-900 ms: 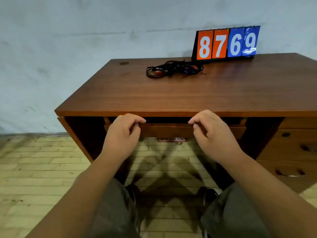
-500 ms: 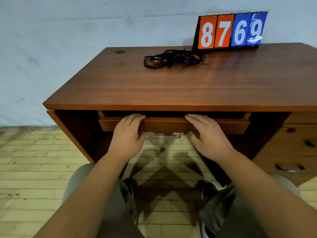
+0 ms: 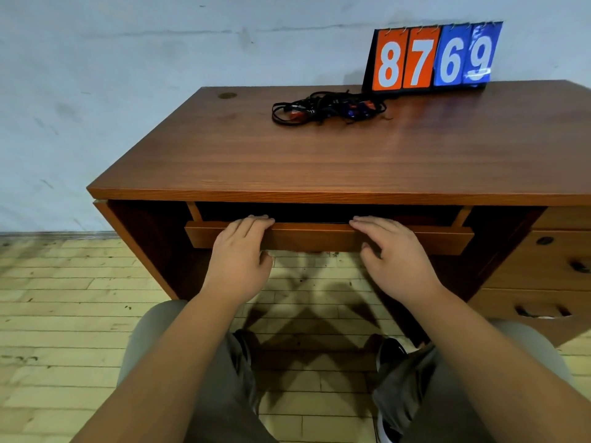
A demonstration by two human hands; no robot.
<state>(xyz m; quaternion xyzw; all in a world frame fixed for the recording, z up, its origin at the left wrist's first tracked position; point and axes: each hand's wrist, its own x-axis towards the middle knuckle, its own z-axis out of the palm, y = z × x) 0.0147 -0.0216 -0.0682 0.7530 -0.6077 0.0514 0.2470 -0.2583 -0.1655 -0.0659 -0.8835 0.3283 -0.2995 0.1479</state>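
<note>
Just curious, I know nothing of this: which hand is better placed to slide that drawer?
Right, but barely. The left hand and right hand both lie flat on the drawer front; the right hand sits slightly nearer its middle.

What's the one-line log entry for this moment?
left hand: fingers flat on drawer front | right hand: same | drawer front: slightly out under desk top | cable bundle, scoreboard: desk rear

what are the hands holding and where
Nothing is gripped: the left hand and right hand press flat on the drawer front, fingertips at its top edge.
</note>
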